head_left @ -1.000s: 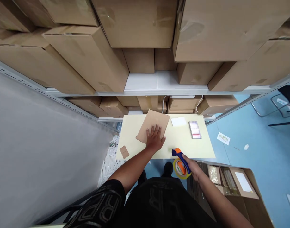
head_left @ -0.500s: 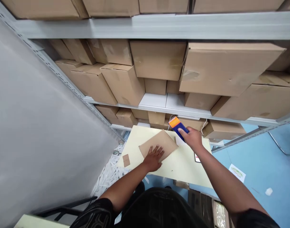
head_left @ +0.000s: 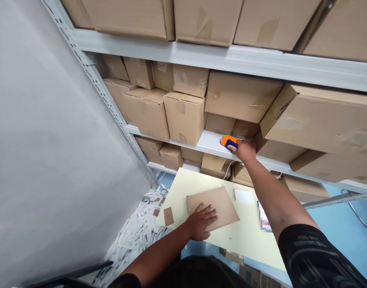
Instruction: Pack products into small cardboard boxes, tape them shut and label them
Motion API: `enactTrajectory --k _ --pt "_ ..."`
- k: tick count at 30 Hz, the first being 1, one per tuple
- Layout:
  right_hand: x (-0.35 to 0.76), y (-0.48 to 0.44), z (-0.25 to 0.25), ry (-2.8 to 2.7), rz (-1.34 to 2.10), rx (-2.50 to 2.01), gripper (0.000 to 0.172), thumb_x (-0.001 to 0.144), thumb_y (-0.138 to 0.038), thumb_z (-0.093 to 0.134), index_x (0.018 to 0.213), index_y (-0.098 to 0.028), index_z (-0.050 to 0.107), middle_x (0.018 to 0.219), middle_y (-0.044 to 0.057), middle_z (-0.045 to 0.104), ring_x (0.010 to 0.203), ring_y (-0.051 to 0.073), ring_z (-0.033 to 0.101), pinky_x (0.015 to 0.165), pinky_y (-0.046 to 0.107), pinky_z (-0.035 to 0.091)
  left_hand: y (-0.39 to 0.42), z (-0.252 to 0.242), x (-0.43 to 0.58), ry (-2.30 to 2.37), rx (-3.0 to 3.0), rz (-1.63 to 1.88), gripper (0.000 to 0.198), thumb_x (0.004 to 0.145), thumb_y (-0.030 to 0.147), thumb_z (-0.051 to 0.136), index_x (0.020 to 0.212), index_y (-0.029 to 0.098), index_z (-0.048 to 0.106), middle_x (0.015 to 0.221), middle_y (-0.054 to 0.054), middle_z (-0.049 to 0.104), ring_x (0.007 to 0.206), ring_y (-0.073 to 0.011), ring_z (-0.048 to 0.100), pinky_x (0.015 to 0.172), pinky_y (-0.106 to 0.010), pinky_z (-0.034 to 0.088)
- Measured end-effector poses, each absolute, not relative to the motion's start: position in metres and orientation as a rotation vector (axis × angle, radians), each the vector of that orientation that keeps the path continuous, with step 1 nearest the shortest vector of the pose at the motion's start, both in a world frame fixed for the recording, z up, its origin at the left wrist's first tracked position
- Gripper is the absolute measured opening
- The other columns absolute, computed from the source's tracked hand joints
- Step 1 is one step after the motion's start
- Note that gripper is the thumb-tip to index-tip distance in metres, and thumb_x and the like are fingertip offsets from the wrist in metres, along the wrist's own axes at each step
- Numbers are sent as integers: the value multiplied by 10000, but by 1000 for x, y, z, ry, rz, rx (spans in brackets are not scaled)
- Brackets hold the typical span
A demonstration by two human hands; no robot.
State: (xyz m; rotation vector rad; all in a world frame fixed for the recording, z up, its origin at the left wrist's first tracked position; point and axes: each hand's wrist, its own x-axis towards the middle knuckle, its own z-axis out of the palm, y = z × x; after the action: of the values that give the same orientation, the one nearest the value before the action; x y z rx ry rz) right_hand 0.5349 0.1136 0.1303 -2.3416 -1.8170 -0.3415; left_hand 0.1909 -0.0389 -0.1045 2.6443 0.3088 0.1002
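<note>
Across the back, pale metal shelving, with cardboard boxes stacked on several levels. To the left, a plain grey wall. Below and to the right, blue floor. Before the foot of the shelving, a pale yellow table. Just beyond its left end, down on the floor, a spread of white paper strips. Near the middle of the table, lying flat and askew to the edges, a brown cardboard packet. On its near left part, the left hand, palm down, fingers spread. Higher up, held out at a shelf, the right hand, closed around an orange and dark-blue tape dispenser, well apart from the packet; contact with the shelf impossible to tell. Right of the packet, a white card; farther right, a phone-like object, its surface pixelated. Near the table's left edge, a small brown cardboard piece. Among the strips, a tape roll.
</note>
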Motion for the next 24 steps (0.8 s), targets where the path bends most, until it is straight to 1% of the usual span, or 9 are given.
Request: enactTrajectory --k 5,8,10,12,15,16,18,20,24 --pt "525 78 121 -1657 -422 -2233 661 936 -664 574 1238 -86 681 1254 229 647 1186 329 452 1010 464 295 -27 -93 183 219 2606 158 850 886 526 635 1626 236 332 1687 -96 315 1587 -336 192 1285 -580 0" --pt "511 16 83 -1424 -143 -2161 581 958 -615 520 1245 -138 687 1301 202 639 1241 325 479 1085 455 320 -21 -83 166 189 2577 182 817 851 469 708 1583 253 416 1667 -99 364 1581 -353 208 1281 -599 -7" --pt "495 -37 37 -1228 113 -2187 600 957 -636 449 1189 -148 709 1247 180 684 1173 308 571 1048 434 404 -22 -80 147 329 2514 266 775 826 434 743 1537 267 483 1662 -96 376 1580 -367 202 1281 -607 8" --pt "476 -93 -18 -1095 283 -2269 677 934 -689 401 1072 -126 750 1083 199 742 994 327 662 926 468 494 -28 -84 126 668 2344 392 728 832 409 731 1507 243 513 1655 -123 380 1573 -370 224 1285 -593 86" --pt "447 -162 -97 -654 783 -2158 777 809 -826 471 1128 -177 756 1262 175 722 1193 367 641 991 486 507 -44 -100 100 1190 1794 427 722 874 423 641 1519 147 467 1613 -211 413 1486 -382 408 1215 -558 325" --pt "439 -177 -118 -544 902 -2063 814 788 -852 476 1182 -189 740 1328 166 695 1224 370 634 975 493 525 -50 -105 96 1241 1605 373 725 883 446 615 1513 122 464 1587 -230 444 1434 -387 481 1170 -545 392" --pt "427 -196 -144 -424 1010 -1915 827 786 -864 487 1277 -232 696 1402 138 657 1252 366 628 967 499 545 -60 -113 94 1169 1357 260 715 882 482 592 1481 103 495 1531 -227 519 1352 -385 568 1118 -513 454" --pt "422 -203 -154 -421 1009 -1856 781 808 -849 500 1293 -265 681 1400 111 660 1277 354 612 989 491 545 -66 -115 98 1049 1283 221 690 871 480 593 1456 119 525 1487 -190 580 1334 -365 584 1131 -487 444" --pt "421 -215 -152 -511 957 -1869 697 821 -828 523 1162 -258 733 1292 88 721 1273 348 606 1018 474 544 -65 -108 110 1038 1311 347 666 877 466 577 1466 160 523 1473 -140 606 1379 -331 544 1186 -476 380"
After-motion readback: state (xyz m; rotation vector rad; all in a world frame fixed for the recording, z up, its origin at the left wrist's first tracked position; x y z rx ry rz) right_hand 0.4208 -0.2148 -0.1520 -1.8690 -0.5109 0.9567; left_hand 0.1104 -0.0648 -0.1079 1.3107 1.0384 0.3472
